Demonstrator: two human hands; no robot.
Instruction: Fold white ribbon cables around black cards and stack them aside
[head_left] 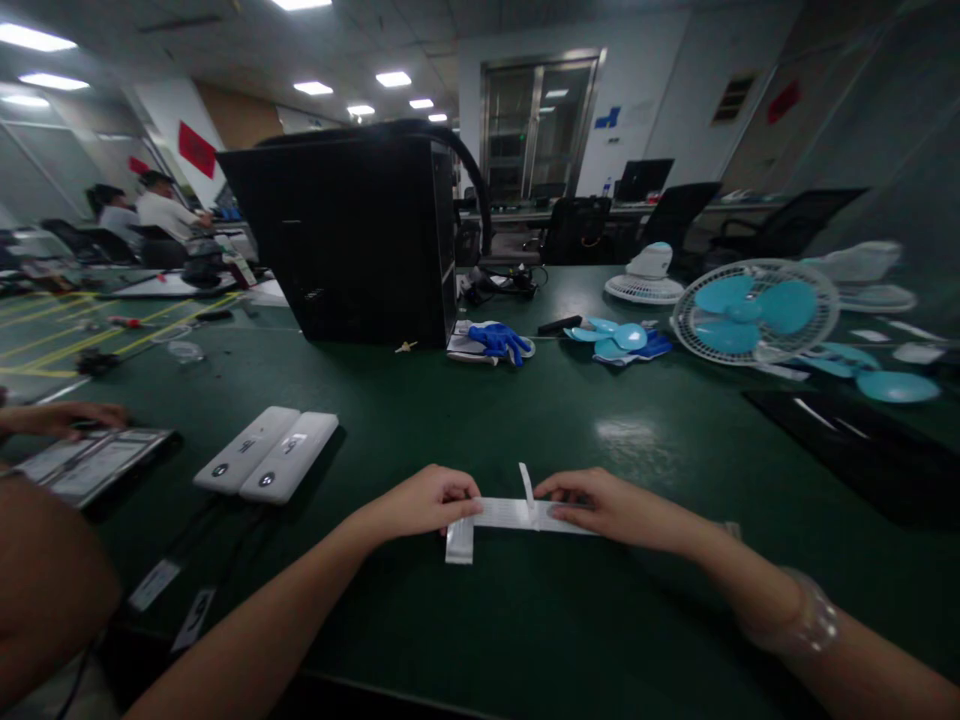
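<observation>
A long flat white strip point(504, 513) with faint lines along it lies between my hands, just over the green table. My left hand point(427, 500) pinches its left part between thumb and fingers; there the strip bends and a short end hangs toward me. My right hand point(611, 508) grips the right part, thumb on the near side and fingers curled behind. Beside the right fingertips, a narrow white tab point(526, 484) sticks up from the strip and crosses it. The strip's right end is partly hidden by my right hand.
Two white power-bank-like boxes point(291, 458) with cables lie left. Another person's hand point(94, 415) touches a flat device point(97, 465). Behind stand a large black case point(360, 240), blue-and-white gloves point(495, 342), blue fan blades point(611, 338) and a fan point(754, 312). A black sheet point(855, 450) lies right.
</observation>
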